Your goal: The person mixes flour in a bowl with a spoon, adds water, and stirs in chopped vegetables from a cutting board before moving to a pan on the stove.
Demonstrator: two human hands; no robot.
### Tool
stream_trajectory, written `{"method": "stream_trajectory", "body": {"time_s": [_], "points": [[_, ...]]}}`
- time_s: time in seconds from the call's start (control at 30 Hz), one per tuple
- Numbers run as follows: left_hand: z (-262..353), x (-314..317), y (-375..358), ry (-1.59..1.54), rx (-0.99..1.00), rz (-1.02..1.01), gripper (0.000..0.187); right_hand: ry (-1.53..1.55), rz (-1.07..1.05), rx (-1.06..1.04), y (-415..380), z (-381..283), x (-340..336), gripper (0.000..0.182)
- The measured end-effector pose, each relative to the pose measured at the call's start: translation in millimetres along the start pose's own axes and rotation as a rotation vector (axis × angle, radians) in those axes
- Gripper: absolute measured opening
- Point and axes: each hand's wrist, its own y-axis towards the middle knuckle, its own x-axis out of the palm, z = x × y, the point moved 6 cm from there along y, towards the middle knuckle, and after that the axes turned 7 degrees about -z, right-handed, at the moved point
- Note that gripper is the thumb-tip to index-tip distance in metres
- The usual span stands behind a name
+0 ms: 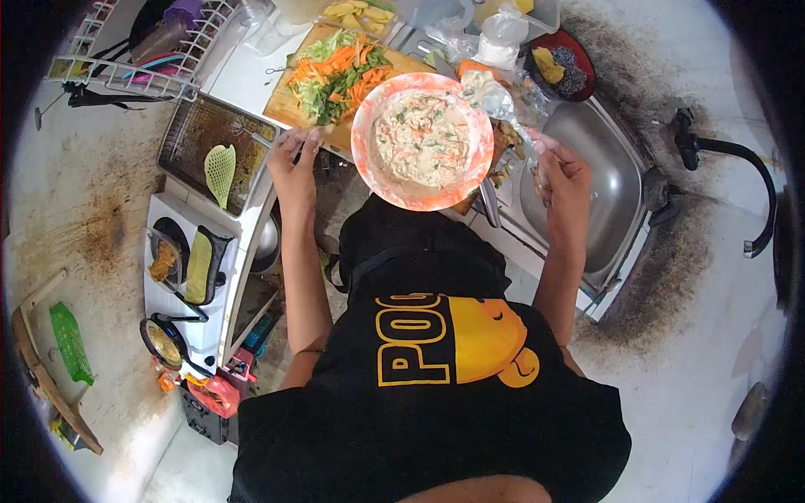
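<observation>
A red-and-white bowl point(362, 138) of thick pale batter with orange and green shreds stands in front of me. My right hand point(563, 172) is closed round the handle of a batter-coated spoon point(501, 101), whose head is beside the bowl's right rim. My left hand point(293, 159) is by the counter edge left of the bowl, fingers curled and thumb drawn in. What it holds, if anything, is hidden. Near its fingers lies a wooden cutting board point(278, 102) heaped with shredded vegetables point(340, 75). A whisk point(243, 130) lies just left of that hand.
At left are a metal tray point(180, 151) with a green slotted turner point(220, 174), a stove point(189, 210) and a frying pan point(163, 344). A sink point(608, 168) and black faucet point(742, 151) are at right. A red-rimmed dark bowl point(585, 92) stands behind the sink.
</observation>
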Motion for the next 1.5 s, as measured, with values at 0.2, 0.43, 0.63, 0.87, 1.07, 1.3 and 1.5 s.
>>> {"method": "stream_trajectory", "body": {"time_s": [0.2,0.43,0.63,0.87,1.07,1.3,1.5], "points": [[-95,-8,-1,0.260,-0.076,0.257,0.052,-0.281,-0.047,-0.034,0,-15,16,0.022],[-129,34,-5,-0.140,-0.166,0.053,0.070,-1.016,-0.369,-0.303,-28,12,80,0.021],[-135,33,-16,-0.068,-0.183,0.182,0.068,-1.236,-0.407,-0.441,-20,-22,75,0.018],[-130,31,-25,-0.101,-0.284,0.184,0.064,-1.284,-0.277,-0.573,21,-58,60,0.020],[-121,14,-39,-0.540,-0.244,0.280,0.063,-1.128,-0.399,-0.522,32,-37,68,0.020],[-117,-3,-43,-0.536,-0.187,0.215,0.077,-1.114,-0.378,-0.536,33,-32,70,0.026],[-97,8,-41,-0.521,-0.111,0.121,0.077,-1.338,-0.392,-0.722,25,-40,75,0.044]]}}
